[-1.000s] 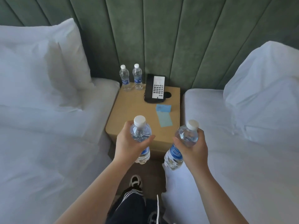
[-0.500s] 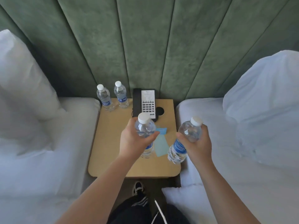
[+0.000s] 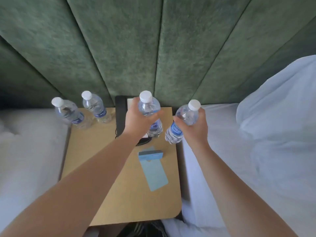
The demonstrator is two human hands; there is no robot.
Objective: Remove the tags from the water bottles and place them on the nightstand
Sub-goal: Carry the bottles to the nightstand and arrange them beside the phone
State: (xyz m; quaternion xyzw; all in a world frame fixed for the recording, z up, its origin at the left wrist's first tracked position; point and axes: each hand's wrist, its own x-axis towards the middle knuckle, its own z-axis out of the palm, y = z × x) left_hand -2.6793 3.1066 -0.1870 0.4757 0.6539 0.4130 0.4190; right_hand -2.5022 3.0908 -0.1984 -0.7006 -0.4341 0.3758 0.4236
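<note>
My left hand grips a clear water bottle with a white cap and blue label, held upright over the back of the wooden nightstand. My right hand grips a second bottle, tilted, above the nightstand's right edge. Two more capped bottles stand at the back left corner, one further left and one beside it. Two light blue paper tags lie on the nightstand: a small folded one and a longer one.
A black phone sits at the nightstand's back, partly hidden by my left hand. White beds flank the nightstand, with a pillow on the right. A green padded headboard rises behind. My legs and a shoe show below.
I have moved closer and both hands carried their bottles forward, from in front of the nightstand to over its back right part. The tags now lie nearer to me than my hands.
</note>
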